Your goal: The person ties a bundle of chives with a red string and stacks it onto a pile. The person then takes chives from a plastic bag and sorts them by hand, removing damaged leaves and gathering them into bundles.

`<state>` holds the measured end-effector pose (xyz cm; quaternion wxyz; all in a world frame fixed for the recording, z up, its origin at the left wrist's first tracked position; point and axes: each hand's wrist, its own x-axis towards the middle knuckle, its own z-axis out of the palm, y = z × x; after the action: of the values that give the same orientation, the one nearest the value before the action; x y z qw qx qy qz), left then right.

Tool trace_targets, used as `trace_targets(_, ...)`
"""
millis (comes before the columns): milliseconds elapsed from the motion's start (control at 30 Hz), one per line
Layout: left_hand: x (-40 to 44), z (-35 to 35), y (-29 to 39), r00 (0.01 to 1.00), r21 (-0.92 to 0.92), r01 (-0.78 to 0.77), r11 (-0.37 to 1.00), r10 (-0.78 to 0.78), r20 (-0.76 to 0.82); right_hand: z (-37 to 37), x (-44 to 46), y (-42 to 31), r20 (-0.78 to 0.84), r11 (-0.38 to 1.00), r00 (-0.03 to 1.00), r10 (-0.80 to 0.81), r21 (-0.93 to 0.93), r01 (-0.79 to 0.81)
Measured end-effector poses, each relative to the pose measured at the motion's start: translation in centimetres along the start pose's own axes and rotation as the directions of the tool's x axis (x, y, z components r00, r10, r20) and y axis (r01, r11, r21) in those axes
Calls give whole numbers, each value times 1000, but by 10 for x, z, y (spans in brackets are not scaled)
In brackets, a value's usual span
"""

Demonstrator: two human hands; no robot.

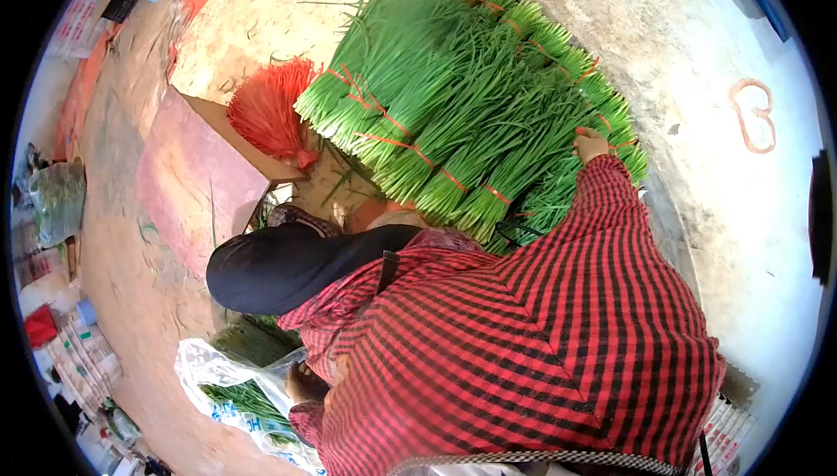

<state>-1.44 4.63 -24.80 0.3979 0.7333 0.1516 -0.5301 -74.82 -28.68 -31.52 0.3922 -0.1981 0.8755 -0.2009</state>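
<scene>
My right hand [591,144] reaches out over the right side of a large stack of green stem bundles [453,84], which look like garlic chives. Its fingers are curled in on the green stems at that edge; the exact grip is small and partly hidden. Thin orange-red ties [384,114] bind the bundles, with their pale cut ends lined up. My left sleeve [307,424] comes down beside a clear plastic bag [196,367] with more greens [244,399] in it. A dark shape there may be my left hand, but its fingers cannot be made out.
A red bunch of plastic ties [272,110] lies left of the stack, beside a pinkish board [192,175]. My bent leg [261,271] is near the board. A pale wall [732,188] stands on the right. Bags and boxes [83,354] line the far left.
</scene>
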Motion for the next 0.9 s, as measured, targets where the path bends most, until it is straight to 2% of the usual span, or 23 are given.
trace_targets(33,1,-3,-2,1000,-14,-9,1000,9,-1,7,2,-3,4,1000,1000,-1,-2,1)
trace_targets(100,1,-5,-6,999,-30,-40,999,40,-5,21,8,-6,17,974,991,-130,-187,131)
trace_targets(167,2,2,-10,996,-40,-91,995,91,-1,49,-3,-20,-17,889,962,-273,-386,245)
trace_targets(267,6,-4,-10,988,-43,-155,987,155,3,98,-47,-48,4,868,969,-245,-445,221)
trace_targets(367,38,-35,-20,974,-271,71,960,-8,228,131,-74,-56,24,790,963,-267,-567,233)
trace_targets(433,-23,25,2,999,-86,-13,996,17,49,136,-81,-61,13,775,958,-288,-584,241)
trace_targets(500,13,-7,-15,994,-213,-93,973,76,-84,136,-81,-67,59,678,951,-303,-688,259)
trace_targets(533,20,-11,-16,994,-218,-92,972,75,-81,137,-83,-68,36,658,903,-429,-672,340)
trace_targets(567,27,-17,-17,997,-247,-66,967,72,14,142,-82,-72,34,654,901,-432,-676,339)
trace_targets(600,33,-23,-20,992,-272,-36,962,67,105,151,-84,-79,95,607,808,-581,-610,509)
trace_targets(633,45,-36,-25,992,-276,-33,961,64,105,163,-89,-87,142,529,684,-715,-529,663)
trace_targets(700,66,-54,-35,943,-230,-75,970,145,301,196,-110,-101,251,350,480,-841,-424,835)
trace_targets(767,74,-51,-44,950,-273,-119,955,189,249,225,-151,-121,407,334,410,-816,-246,910)
trace_targets(833,60,-39,-50,959,-313,-153,937,217,182,248,-191,-131,541,314,293,-788,-56,948)
trace_targets(900,26,-9,-29,973,-219,-164,962,194,122,298,-188,-120,676,245,86,-732,144,959)
